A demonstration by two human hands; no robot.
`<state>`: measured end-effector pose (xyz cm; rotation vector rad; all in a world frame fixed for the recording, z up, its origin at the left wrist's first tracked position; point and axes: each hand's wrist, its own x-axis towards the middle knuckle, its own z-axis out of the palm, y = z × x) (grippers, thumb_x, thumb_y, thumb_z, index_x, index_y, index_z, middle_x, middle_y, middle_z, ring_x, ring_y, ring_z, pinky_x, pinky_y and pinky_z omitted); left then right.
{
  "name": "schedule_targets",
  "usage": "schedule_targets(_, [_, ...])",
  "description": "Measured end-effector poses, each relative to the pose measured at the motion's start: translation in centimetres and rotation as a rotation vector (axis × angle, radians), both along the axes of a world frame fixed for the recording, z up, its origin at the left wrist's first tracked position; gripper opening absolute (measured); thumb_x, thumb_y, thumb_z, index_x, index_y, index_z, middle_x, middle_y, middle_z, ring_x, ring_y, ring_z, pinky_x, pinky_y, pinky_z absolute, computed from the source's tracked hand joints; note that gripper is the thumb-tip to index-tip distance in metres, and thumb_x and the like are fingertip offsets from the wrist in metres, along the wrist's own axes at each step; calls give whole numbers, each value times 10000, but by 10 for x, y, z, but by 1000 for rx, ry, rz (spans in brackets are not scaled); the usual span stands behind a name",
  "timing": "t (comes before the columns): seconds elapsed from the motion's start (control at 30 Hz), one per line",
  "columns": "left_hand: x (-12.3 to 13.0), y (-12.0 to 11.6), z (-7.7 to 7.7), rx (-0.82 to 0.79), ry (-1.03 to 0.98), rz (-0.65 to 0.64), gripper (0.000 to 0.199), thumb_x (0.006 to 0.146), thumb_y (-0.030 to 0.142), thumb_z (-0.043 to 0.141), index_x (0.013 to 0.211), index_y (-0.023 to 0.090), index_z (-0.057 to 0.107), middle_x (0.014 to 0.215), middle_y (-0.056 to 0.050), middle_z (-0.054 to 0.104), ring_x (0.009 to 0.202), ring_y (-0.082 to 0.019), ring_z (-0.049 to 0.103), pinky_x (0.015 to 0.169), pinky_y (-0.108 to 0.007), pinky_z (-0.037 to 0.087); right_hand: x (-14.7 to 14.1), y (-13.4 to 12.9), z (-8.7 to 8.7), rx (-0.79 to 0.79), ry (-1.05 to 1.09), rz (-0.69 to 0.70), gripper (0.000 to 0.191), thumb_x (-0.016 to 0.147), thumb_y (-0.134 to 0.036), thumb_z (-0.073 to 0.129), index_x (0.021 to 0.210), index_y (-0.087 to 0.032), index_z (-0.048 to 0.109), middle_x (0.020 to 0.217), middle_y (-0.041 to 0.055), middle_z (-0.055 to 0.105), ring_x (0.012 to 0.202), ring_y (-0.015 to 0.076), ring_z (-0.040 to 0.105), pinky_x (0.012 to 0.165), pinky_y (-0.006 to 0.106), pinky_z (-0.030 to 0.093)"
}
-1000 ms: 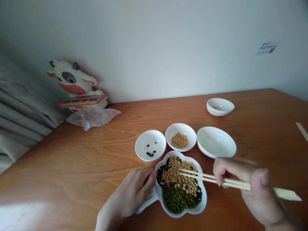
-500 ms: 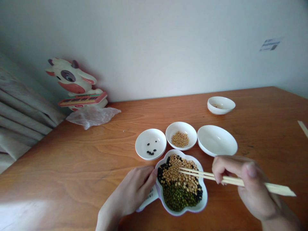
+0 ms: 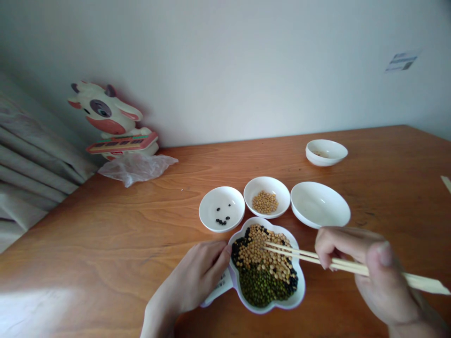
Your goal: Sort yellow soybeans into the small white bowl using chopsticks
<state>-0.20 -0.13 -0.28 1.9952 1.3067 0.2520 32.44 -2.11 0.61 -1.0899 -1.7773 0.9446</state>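
Observation:
A white scalloped dish (image 3: 300, 272) with a handle holds yellow soybeans, black beans and green mung beans. My left hand (image 3: 197, 274) is closed on its left edge, by the handle. My right hand (image 3: 373, 272) grips a pair of wooden chopsticks (image 3: 348, 265), whose tips rest among the soybeans in the dish; whether a bean is between them I cannot tell. Behind the dish stand three white bowls: the left bowl (image 3: 207, 218) has several black beans, the middle bowl (image 3: 282, 190) has soybeans, and the right bowl (image 3: 322, 204) shows nothing inside.
Another white bowl (image 3: 327, 159) with something small in it stands at the back right. A cow toy with a keyboard (image 3: 112, 122) and a clear plastic bag (image 3: 139, 169) are at the back left. A pale strip (image 3: 446, 183) lies at the right edge.
My right hand and the chopsticks have shifted slightly to the right in the picture, and the whole view has shifted a little too. My left hand keeps its hold on the dish.

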Motion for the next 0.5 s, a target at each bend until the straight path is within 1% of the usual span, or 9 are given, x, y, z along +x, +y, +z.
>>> schedule_targets(0.13, [2,1,1,-18,-1,2,525,1147,517,276,908,214,631,882,-29,706,822,-192,648,803,-331,433,-2,1,1,32,-1,0,801,973,-801,91,695,-242,594,620,14,572,572,174,499,568,336,332])
schedule_targets(0.27, [3,1,2,-18,-4,5,523,1149,514,269,922,215,634,911,-31,709,841,-193,643,808,-334,426,-2,0,3,76,-1,-4,780,998,-764,115,688,-241,606,603,20,578,554,176,513,556,339,336])
schedule_targets(0.33, [2,1,2,-19,-6,3,525,1148,515,273,908,215,631,893,-30,704,835,-195,640,814,-336,426,-1,-1,4,95,0,-22,775,1008,-747,124,681,-241,611,598,21,581,546,174,517,549,339,339])
schedule_targets(0.5, [1,-1,1,-23,-1,9,514,1148,510,283,921,220,643,903,-35,716,845,-204,655,799,-334,426,-2,0,10,144,14,-69,836,977,-798,109,625,-234,615,542,18,581,494,165,515,501,336,347])
